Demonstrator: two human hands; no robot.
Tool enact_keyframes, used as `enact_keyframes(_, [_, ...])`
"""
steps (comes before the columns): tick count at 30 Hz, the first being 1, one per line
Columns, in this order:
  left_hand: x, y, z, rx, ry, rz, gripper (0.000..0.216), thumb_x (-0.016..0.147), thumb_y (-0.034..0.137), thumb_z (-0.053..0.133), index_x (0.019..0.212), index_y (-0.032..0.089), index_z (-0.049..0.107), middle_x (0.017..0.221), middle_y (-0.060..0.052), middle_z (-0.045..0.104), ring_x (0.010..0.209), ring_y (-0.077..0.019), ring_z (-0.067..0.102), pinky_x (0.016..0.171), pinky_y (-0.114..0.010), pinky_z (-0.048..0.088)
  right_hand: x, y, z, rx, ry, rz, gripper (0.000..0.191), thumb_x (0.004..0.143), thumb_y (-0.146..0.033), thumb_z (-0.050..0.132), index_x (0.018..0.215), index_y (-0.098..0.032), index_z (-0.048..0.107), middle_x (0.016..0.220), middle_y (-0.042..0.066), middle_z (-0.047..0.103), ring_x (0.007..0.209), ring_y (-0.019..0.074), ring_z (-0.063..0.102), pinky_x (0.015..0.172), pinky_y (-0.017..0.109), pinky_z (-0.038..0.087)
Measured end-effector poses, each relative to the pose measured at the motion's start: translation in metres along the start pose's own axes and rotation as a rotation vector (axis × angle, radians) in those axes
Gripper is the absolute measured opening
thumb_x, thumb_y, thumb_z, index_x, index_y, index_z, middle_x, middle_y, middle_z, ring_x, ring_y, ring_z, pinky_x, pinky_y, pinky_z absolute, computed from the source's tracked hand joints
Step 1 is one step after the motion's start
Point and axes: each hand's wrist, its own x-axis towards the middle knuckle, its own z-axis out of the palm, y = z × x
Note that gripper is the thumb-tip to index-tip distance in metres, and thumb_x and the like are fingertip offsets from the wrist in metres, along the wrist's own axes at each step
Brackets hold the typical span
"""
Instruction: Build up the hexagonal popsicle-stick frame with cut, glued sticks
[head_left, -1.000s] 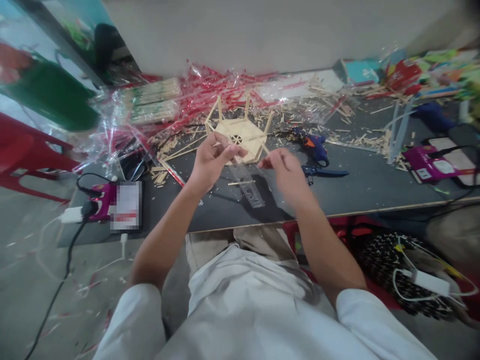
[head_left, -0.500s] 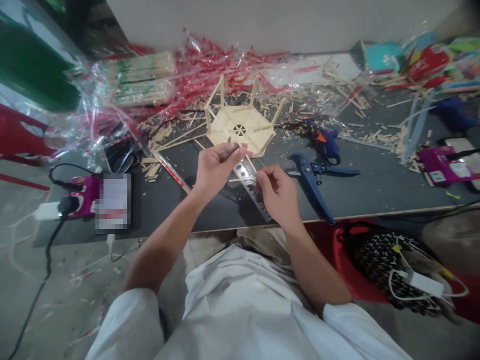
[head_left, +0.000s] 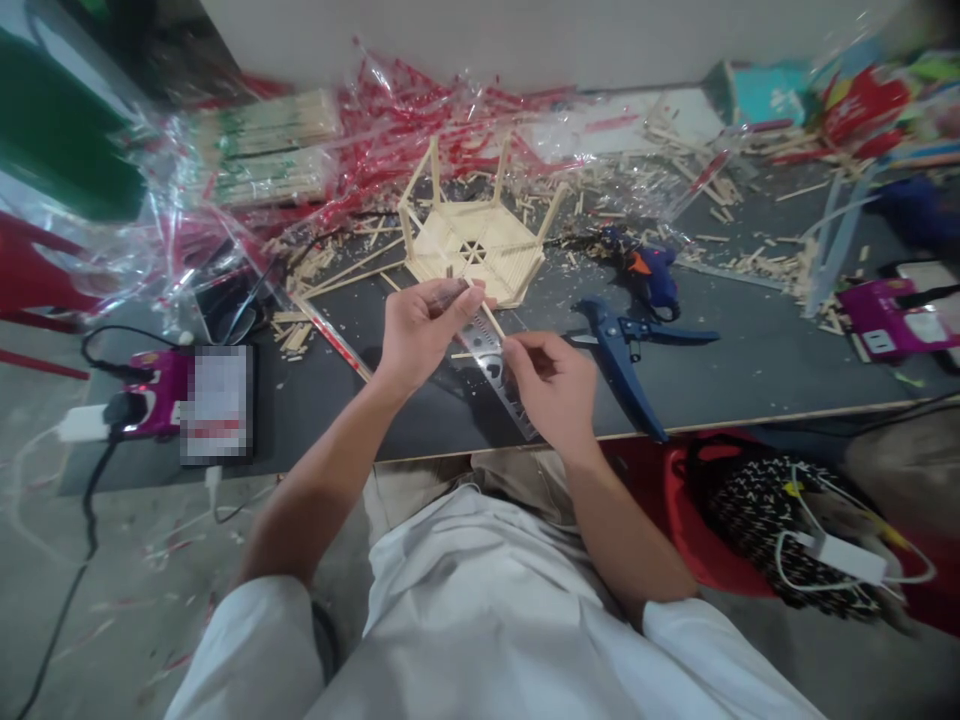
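Observation:
My left hand (head_left: 426, 335) is closed, pinching the upper end of a clear plastic ruler (head_left: 491, 372) with cut-out shapes. A thin wooden stick (head_left: 492, 320) lies along the ruler, its far end under my left thumb. The stick's near end is pinched between the thumb and fingers of my right hand (head_left: 551, 385), beside the ruler's edge. Just beyond my hands stands a hexagonal frame (head_left: 517, 262) built of wooden sticks, with short posts rising at its corners and a spoked opening in its base.
Blue cutters (head_left: 626, 370) lie right of my right hand, with a blue glue gun (head_left: 660, 283) behind them. Bundled sticks (head_left: 262, 175), red plastic wrappers (head_left: 405, 120) and stick offcuts cover the back. A phone (head_left: 217, 405) and purple power strip (head_left: 154, 395) sit left.
The view has shifted slightly, so the table's things appear a little further left. Both hands keep their hold, and the ruler and stick have barely moved between them.

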Motion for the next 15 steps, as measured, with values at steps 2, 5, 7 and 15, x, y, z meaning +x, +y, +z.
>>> enact_keyframes(2, [-0.0004, -0.0002, -0.0002, 0.004, -0.004, 0.004, 0.048, 0.083, 0.063, 0.078, 0.09, 0.016, 0.081, 0.089, -0.008, 0.08, 0.066, -0.0133, 0.071, 0.051, -0.02, 0.057, -0.0006, -0.0019, 0.0006, 0.006, 0.023, 0.01, 0.023, 0.093, -0.041, 0.068, 0.086, -0.019, 0.075, 0.072, 0.0, 0.073, 0.06, 0.013, 0.063, 0.063, 0.027, 0.05])
enact_keyframes(5, [-0.0013, 0.0018, 0.0003, 0.007, -0.002, 0.007, 0.048, 0.083, 0.063, 0.078, 0.087, 0.015, 0.08, 0.083, -0.008, 0.079, 0.065, -0.0137, 0.071, 0.051, -0.021, 0.056, -0.0009, -0.0053, 0.0023, 0.038, 0.057, 0.026, 0.022, 0.09, -0.04, 0.071, 0.084, -0.019, 0.074, 0.071, 0.0, 0.073, 0.058, 0.0127, 0.062, 0.06, 0.026, 0.051])
enact_keyframes(7, [-0.002, 0.0032, 0.0007, 0.004, 0.0, 0.011, 0.047, 0.082, 0.063, 0.079, 0.085, 0.016, 0.08, 0.079, -0.006, 0.078, 0.064, -0.0134, 0.07, 0.05, -0.021, 0.055, -0.0011, -0.0064, 0.0035, 0.065, 0.08, 0.027, 0.021, 0.089, -0.04, 0.072, 0.084, -0.019, 0.073, 0.07, 0.0, 0.072, 0.057, 0.0123, 0.061, 0.059, 0.026, 0.051])
enact_keyframes(15, [-0.0026, 0.0024, -0.0001, -0.004, 0.025, 0.022, 0.043, 0.083, 0.061, 0.08, 0.082, 0.018, 0.081, 0.07, -0.004, 0.073, 0.062, -0.0135, 0.068, 0.05, -0.023, 0.053, -0.004, -0.0038, 0.0063, 0.079, 0.092, 0.031, 0.025, 0.091, -0.045, 0.073, 0.086, -0.02, 0.074, 0.074, 0.001, 0.072, 0.061, 0.0139, 0.062, 0.062, 0.029, 0.05])
